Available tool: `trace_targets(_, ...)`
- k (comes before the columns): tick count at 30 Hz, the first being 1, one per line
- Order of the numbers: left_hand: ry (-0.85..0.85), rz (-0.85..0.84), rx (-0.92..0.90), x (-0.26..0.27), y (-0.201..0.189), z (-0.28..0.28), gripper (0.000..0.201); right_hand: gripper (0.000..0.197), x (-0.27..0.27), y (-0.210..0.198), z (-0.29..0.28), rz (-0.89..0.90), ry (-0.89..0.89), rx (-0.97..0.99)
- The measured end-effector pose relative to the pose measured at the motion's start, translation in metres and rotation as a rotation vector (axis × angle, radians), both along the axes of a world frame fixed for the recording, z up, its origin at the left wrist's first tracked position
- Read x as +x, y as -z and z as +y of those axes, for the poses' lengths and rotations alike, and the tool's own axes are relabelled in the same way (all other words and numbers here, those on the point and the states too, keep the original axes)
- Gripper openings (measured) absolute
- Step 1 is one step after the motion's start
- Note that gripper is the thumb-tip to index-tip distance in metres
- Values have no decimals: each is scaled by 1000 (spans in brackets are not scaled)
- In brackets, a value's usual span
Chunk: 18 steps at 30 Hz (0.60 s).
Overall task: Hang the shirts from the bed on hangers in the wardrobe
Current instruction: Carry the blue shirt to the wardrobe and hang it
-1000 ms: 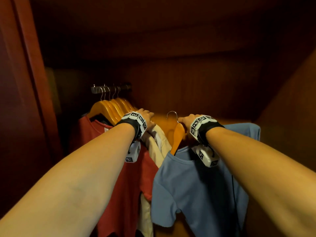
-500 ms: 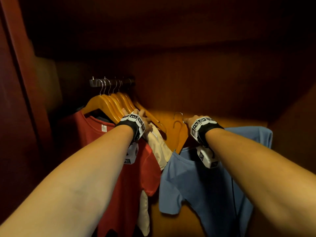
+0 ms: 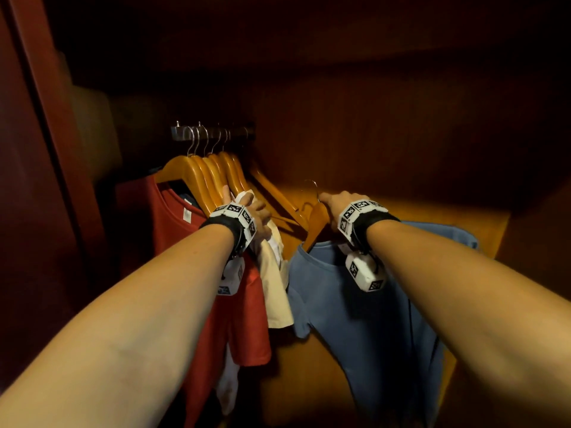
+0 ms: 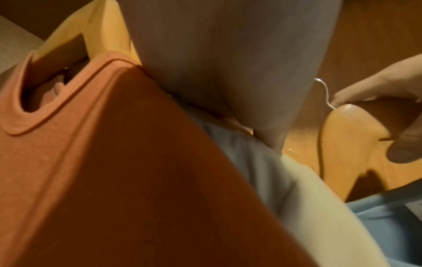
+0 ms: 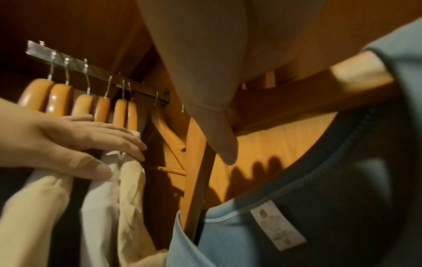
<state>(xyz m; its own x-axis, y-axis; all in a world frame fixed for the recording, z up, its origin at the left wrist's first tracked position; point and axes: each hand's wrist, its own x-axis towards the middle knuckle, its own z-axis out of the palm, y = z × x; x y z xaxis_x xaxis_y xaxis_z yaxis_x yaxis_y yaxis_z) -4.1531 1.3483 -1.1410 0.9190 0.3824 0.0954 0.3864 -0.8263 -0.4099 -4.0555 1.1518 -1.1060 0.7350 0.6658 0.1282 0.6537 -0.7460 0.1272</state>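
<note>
1. The blue shirt (image 3: pixel 364 319) hangs on a wooden hanger (image 3: pixel 318 220) under my right hand (image 3: pixel 338 205), whose fingers curl round the hanger's top by its wire hook (image 3: pixel 312 188); it is not yet on the rail (image 3: pixel 213 132).
2. I judge the shirt light and limp, so I grip the stiff hanger, never the cloth.
3. My left hand (image 3: pixel 256 213) lies with straight fingers on the cream shirt (image 3: pixel 275 273), beside the red shirt (image 3: pixel 234 304).
4. Beyond my left hand, more wooden hangers crowd the rail.

Bare forearms, black wristbands (image 3: pixel 375 222), white marker-patterned wrist cameras (image 3: pixel 364 271)
</note>
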Motion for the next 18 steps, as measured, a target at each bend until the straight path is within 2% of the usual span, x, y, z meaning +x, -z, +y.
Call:
trace_targets(4, 26, 2, -8, -2, 1, 3, 51, 46, -2, 2, 11, 15, -30, 18)
trace_targets(8, 28, 21, -23, -5, -2, 2, 56, 66, -2, 2, 21, 12, -40, 26)
trace_targets(11, 23, 38, -33, -5, -4, 3, 53, 74, -4, 4, 29, 29, -61, 103)
trace_targets(16, 1, 73, -45, -3, -16, 1, 60, 68, -6, -1, 42, 85, -80, 240)
trace_targets(18, -13, 95, -105, 4, -24, 10, 63, 65, -5, -4, 47, 98, -87, 282)
